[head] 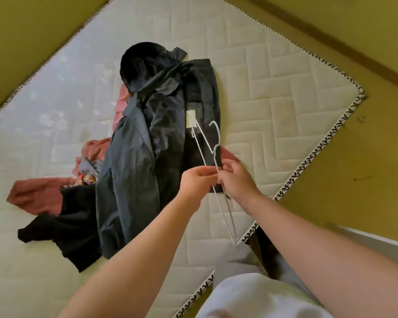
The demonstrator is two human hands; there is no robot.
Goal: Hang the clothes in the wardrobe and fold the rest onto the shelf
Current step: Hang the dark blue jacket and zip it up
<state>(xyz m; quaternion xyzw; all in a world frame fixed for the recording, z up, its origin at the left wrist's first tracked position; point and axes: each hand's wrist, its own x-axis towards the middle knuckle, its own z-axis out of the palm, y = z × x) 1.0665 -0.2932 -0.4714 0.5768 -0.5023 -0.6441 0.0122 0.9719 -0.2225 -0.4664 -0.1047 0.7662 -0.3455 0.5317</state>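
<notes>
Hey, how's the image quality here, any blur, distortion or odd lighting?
Head view: wide-angle lens bows the mattress edges; dappled light mottles its left part; near forearms look soft; the white wire hanger reads clearly against the dark hooded jacket.

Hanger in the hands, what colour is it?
The hanger is white, clearest in the head view.

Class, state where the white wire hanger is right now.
Head view, right of centre: the white wire hanger is pinched between the left hand and the right hand, above the near right edge of the dark hooded jacket on the quilted mattress.
</notes>
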